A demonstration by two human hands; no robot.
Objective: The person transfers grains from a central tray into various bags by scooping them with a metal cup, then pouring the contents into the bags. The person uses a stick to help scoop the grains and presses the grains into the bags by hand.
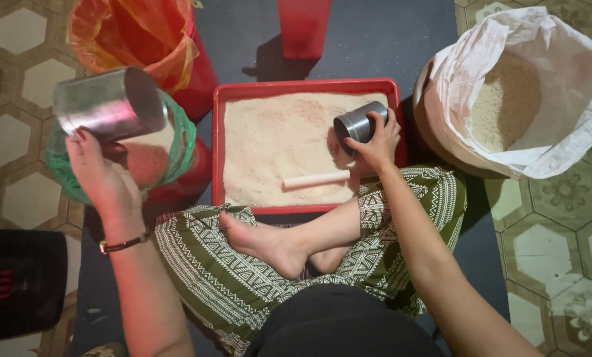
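Note:
My left hand (101, 175) holds a large metal can (107, 102) tipped on its side above a green-lined bucket (180, 142) with rice in it. My right hand (377, 142) grips a smaller metal can (357, 124), lying sideways with its mouth in the rice of a red rectangular tray (220, 132). A pale short stick (316, 178) lies on the rice just below that hand. My bare foot (269, 244) and patterned green trousers are in front of the tray.
A white sack (560, 125) of rice stands open at the right. An orange-lined red bucket (137, 36) and a red stool leg (302, 26) are behind the tray. A dark object (18, 281) sits at lower left on the patterned tile floor.

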